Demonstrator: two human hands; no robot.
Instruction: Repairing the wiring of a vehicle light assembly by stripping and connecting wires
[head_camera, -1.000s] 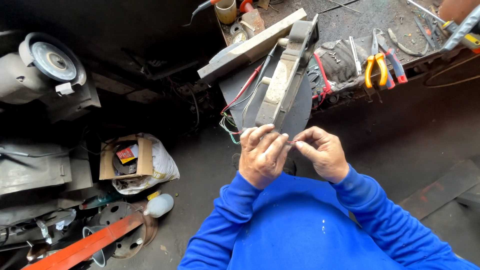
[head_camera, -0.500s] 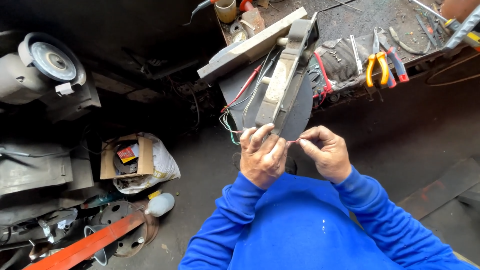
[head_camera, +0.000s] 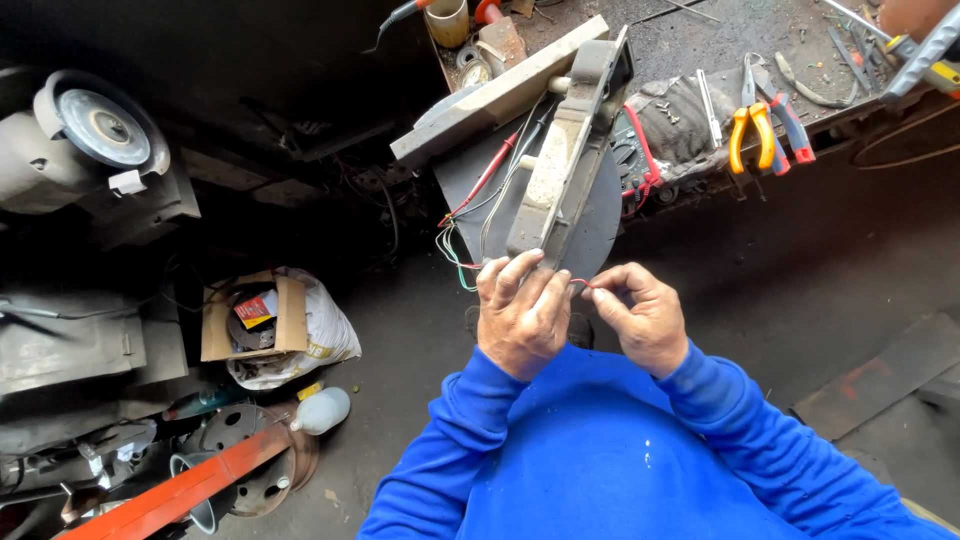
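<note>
A long grey, worn machine part with a round dark disc behind it slopes down from the workbench toward me. My left hand grips its lower end. My right hand pinches a thin red wire that runs between the two hands. Several coloured wires, red, green and white, hang from the part on its left side. Both arms wear blue sleeves.
The workbench holds yellow-handled pliers, red-handled pliers, a dark glove and a plank. On the floor at left lie a cardboard box, a white sack, a white bottle, an orange bar and metal machine parts.
My hands have drawn slightly apart, and the thin red wire now shows stretched between them. The grey part has stayed in place.
</note>
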